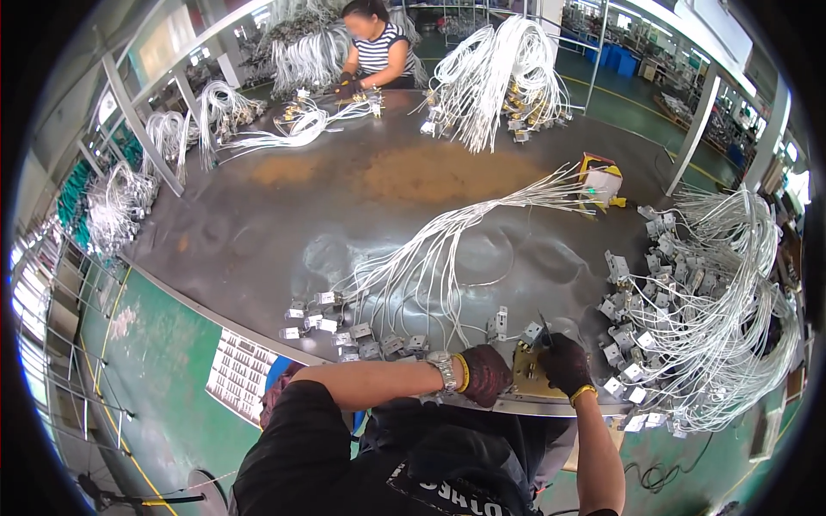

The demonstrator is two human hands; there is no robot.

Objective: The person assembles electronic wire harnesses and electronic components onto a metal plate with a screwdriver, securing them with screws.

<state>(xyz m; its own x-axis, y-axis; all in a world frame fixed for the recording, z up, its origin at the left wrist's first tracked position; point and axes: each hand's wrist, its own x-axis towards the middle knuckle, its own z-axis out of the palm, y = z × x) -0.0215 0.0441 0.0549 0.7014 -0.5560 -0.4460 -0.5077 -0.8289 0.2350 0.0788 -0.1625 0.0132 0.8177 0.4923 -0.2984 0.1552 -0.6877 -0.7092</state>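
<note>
My left hand [487, 376], in a dark red work glove, is curled at the left side of a brass-coloured fixture plate [532, 383] on the table's near edge. What its fingers hold, if anything, is hidden. My right hand [566, 365], in a dark glove, closes over the plate's right side around a slim dark tool [544, 334], whose kind I cannot make out. Small metal fittings stand on the plate between my hands. Just beyond lies a metal bracket [497, 324] with white wire. A bundle of white wires [439, 232] runs away from several metal brackets [325, 323] left of my hands.
A large heap of wired brackets [688, 318] crowds the right. A yellow-and-red box [600, 178] stands near the bundle's far end. More white wire bundles [499, 73] lie at the back of the metal table [232, 215]. A co-worker [379, 52] works at the far edge.
</note>
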